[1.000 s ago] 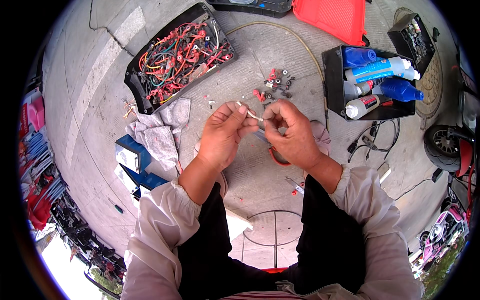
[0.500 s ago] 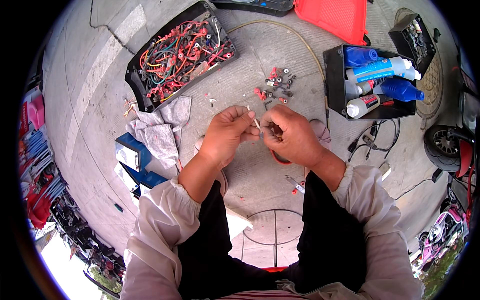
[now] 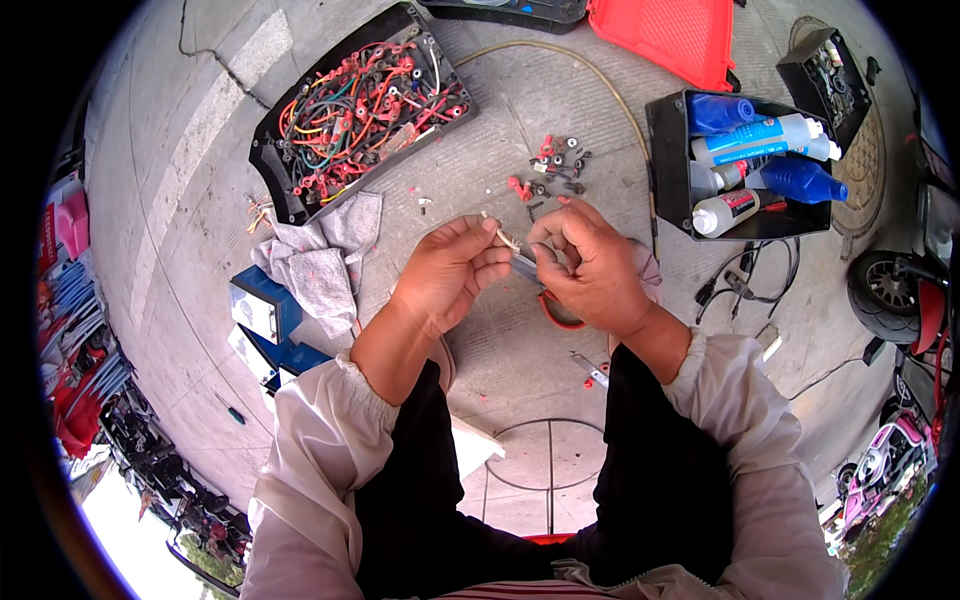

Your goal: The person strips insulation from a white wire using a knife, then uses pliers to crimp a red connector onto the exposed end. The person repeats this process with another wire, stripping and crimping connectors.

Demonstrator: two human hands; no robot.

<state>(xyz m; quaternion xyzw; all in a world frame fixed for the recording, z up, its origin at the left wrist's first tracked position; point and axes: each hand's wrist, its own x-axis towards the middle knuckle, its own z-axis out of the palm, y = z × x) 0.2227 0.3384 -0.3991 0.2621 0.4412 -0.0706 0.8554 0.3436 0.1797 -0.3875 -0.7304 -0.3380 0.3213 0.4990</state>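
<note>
My left hand (image 3: 450, 270) is closed, pinching a short whitish wire (image 3: 507, 240) between thumb and fingertips. The wire's lower end looks frayed or split. Close beside it, my right hand (image 3: 590, 265) is closed around scissors with an orange-red handle loop (image 3: 561, 313). Their grey blade (image 3: 524, 268) shows between the hands, below the wire's end. The fingers hide the rest of the scissors. Beyond my hands, several small terminals and red-capped connectors (image 3: 548, 170) lie on the concrete.
A black bin (image 3: 268, 155) of tangled wires stands far left, near a grey rag (image 3: 325, 265) and blue boxes (image 3: 268, 305). At the far right, a black bin (image 3: 675, 165) holds bottles. Black cables (image 3: 745, 285) lie nearer, with a vehicle wheel (image 3: 885, 290) at the right.
My right hand has moved slightly away from the left, and its fingers have shifted. The scissor blade and more of the handle now show. The wire's lower end looks more frayed.
</note>
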